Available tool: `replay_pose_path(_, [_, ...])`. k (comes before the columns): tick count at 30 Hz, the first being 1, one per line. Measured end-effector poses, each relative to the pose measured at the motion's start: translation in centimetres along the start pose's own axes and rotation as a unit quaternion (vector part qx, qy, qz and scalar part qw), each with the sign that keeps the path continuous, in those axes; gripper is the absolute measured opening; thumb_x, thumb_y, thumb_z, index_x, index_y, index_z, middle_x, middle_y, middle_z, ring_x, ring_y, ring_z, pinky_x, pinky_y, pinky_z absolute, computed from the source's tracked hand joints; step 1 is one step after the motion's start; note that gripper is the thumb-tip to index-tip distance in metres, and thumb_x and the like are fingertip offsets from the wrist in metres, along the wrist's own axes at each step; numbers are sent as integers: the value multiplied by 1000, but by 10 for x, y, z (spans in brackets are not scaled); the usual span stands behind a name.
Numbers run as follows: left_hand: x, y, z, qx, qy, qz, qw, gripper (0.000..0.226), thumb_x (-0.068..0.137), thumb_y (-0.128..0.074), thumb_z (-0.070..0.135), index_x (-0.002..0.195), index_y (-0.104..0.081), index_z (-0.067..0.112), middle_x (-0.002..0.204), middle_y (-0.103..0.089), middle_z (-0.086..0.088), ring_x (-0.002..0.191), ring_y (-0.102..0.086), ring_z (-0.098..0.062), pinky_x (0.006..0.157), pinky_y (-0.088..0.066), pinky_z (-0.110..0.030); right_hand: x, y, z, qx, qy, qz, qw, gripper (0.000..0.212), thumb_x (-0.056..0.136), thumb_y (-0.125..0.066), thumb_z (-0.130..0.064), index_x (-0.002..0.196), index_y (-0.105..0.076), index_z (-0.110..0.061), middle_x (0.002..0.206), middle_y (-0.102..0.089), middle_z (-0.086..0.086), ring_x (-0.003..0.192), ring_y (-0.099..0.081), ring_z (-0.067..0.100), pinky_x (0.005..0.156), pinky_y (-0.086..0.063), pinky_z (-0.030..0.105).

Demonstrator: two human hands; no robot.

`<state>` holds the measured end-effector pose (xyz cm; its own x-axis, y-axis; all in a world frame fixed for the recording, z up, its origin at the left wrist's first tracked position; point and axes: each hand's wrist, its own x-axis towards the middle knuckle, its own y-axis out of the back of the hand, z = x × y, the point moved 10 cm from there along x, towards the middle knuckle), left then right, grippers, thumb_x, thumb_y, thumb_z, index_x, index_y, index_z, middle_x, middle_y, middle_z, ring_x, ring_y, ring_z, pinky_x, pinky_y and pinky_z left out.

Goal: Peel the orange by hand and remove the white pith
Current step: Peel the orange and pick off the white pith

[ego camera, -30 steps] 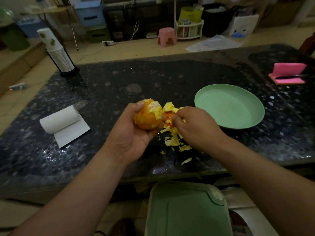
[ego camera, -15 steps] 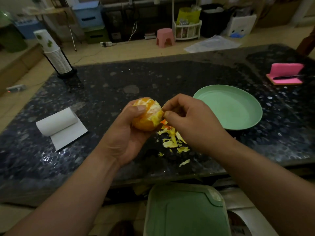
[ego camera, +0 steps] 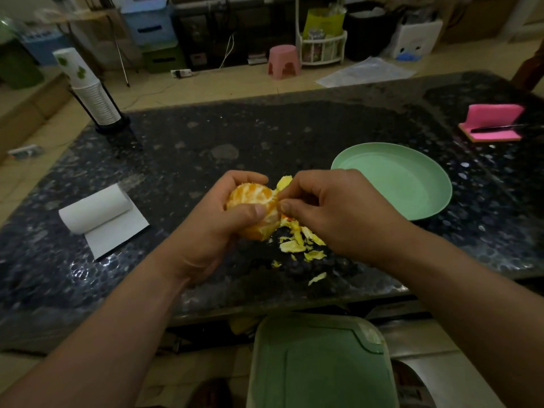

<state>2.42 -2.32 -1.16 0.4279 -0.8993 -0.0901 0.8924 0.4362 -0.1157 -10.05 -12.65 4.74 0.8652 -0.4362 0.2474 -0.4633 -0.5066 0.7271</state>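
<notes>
My left hand (ego camera: pixel 212 228) grips the orange (ego camera: pixel 254 201) above the dark stone table (ego camera: pixel 294 128), thumb across its near side. Most of its top is bare, with segments and white pith showing. My right hand (ego camera: pixel 332 210) pinches a flap of peel (ego camera: pixel 285 181) at the orange's right edge between thumb and forefinger. A heap of torn yellow peel scraps (ego camera: pixel 297 244) lies on the table right under both hands.
A green plate (ego camera: pixel 394 181) sits to the right of my hands. A paper towel roll (ego camera: pixel 94 209) lies at the left, a stack of paper cups (ego camera: pixel 88 89) at the far left, a pink sponge with a knife (ego camera: pixel 494 125) at the far right. A green bin lid (ego camera: pixel 318 363) is below the table's near edge.
The orange has been turned so its bare segments face up. My right hand has come up from the scrap heap and taken a new pinch on the peel at the orange's right edge.
</notes>
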Motion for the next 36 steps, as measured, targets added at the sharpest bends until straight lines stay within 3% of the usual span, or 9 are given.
replay_pose_path(8, [0, -3, 5, 35, -18, 8, 999, 70, 64, -81, 34, 131, -62, 23, 115, -65, -8, 94, -69, -21, 69, -59, -32, -2, -1, -9, -66, 33, 38, 997, 8, 99, -68, -29, 95, -73, -25, 75, -67, -10, 68, -60, 10, 63, -53, 39])
replay_pose_path(15, [-1, -3, 6, -7, -11, -1, 1000, 70, 66, -79, 32, 133, -62, 22, 115, -67, -7, 95, -70, -24, 72, -61, -37, -4, 4, -7, -6, 23, 82, 996, 7, 96, -72, -26, 89, -73, -27, 69, -65, -14, 67, -62, 6, 60, -50, 29])
replay_pose_path(21, [-3, 0, 9, -44, -4, -9, 999, 69, 66, -78, 32, 133, -64, 23, 124, -65, -12, 103, -69, -31, 78, -61, -42, -3, 5, -2, 103, 3, 41, 994, 6, 97, -73, -19, 96, -77, -24, 72, -70, -12, 66, -64, 3, 59, -48, 17])
replay_pose_path(25, [-3, 1, 10, -41, -9, -15, 999, 69, 68, -78, 31, 135, -62, 21, 122, -65, -12, 102, -69, -30, 78, -63, -41, -3, 4, -5, 106, 8, 16, 994, 5, 96, -77, -23, 100, -77, -25, 78, -73, -13, 74, -69, 3, 65, -54, 18])
replay_pose_path(28, [-2, 2, 10, -11, -15, -12, 1000, 68, 68, -79, 30, 133, -63, 24, 118, -66, -10, 99, -69, -28, 76, -61, -40, -2, 2, -6, 64, 12, 7, 998, 3, 97, -76, -27, 100, -77, -27, 76, -71, -16, 74, -68, 0, 63, -52, 16])
replay_pose_path(31, [-3, 2, 12, 43, -28, -11, 999, 68, 66, -81, 33, 131, -63, 27, 116, -64, -8, 97, -69, -24, 72, -60, -36, -2, 1, -7, 8, 19, 11, 1000, 5, 98, -73, -28, 98, -77, -26, 71, -67, -16, 67, -63, 2, 59, -46, 21])
replay_pose_path(34, [-4, -1, 13, 78, -35, -12, 996, 69, 65, -80, 35, 132, -61, 29, 115, -63, -6, 93, -68, -19, 70, -58, -31, -3, -1, -11, -28, 30, 33, 999, 6, 95, -72, -26, 89, -72, -25, 69, -65, -13, 63, -60, 5, 58, -50, 33])
replay_pose_path(36, [-4, -3, 14, 70, -37, -18, 997, 69, 66, -80, 34, 133, -61, 29, 117, -62, -7, 95, -68, -20, 70, -58, -32, -4, 1, -12, -29, 27, 53, 998, 7, 91, -73, -26, 86, -70, -26, 68, -65, -12, 64, -61, 6, 59, -52, 35])
